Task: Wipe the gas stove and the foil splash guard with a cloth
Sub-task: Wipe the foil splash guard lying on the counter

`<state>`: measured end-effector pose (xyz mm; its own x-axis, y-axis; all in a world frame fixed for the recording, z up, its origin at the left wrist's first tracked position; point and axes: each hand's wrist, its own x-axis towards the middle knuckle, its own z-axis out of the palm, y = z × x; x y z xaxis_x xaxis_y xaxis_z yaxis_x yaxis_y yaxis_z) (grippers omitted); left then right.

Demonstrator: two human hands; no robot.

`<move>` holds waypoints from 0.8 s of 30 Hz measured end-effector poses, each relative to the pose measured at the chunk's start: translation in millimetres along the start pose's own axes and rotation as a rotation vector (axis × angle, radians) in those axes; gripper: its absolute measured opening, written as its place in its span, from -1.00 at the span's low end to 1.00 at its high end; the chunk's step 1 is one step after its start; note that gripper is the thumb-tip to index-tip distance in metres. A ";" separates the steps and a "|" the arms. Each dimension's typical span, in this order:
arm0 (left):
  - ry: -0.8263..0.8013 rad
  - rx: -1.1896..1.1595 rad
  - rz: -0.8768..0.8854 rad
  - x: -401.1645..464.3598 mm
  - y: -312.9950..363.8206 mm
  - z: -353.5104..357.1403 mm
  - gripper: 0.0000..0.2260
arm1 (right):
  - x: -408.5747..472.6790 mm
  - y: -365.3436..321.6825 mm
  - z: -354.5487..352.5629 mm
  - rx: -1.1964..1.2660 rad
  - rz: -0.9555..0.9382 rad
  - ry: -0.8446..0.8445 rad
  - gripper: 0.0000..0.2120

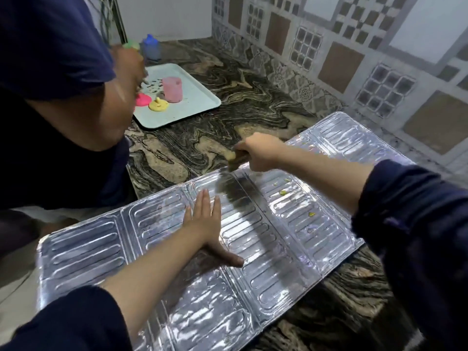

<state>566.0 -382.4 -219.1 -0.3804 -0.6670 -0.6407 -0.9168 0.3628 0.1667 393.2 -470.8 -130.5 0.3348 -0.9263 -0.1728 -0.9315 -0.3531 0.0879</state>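
both hands work: left hand [202, 221], fingers straight, pins the foil splash guard [253, 249] flat so right hand [258, 153], fingers curled round a cloth [236, 159], can wipe.

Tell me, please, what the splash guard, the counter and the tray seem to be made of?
Splash guard: thin aluminium foil, by its mirror shine, crinkles and pressed ribs. Counter: probably polished stone, by its swirling dark and tan veins; a printed laminate is possible. Tray: pale, smooth, matte, likely plastic or enamelled metal; unclear which.
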 end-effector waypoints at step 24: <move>0.101 -0.034 -0.015 -3.1 -1.8 6.5 0.49 | -147.7 -4.6 45.0 -0.232 -0.243 -0.673 -0.46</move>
<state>569.6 -376.7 -222.2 -0.3753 -0.7353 -0.5644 -0.9255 0.3310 0.1842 341.6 -326.5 -149.5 0.2979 -0.5645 -0.7698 -0.7636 -0.6248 0.1627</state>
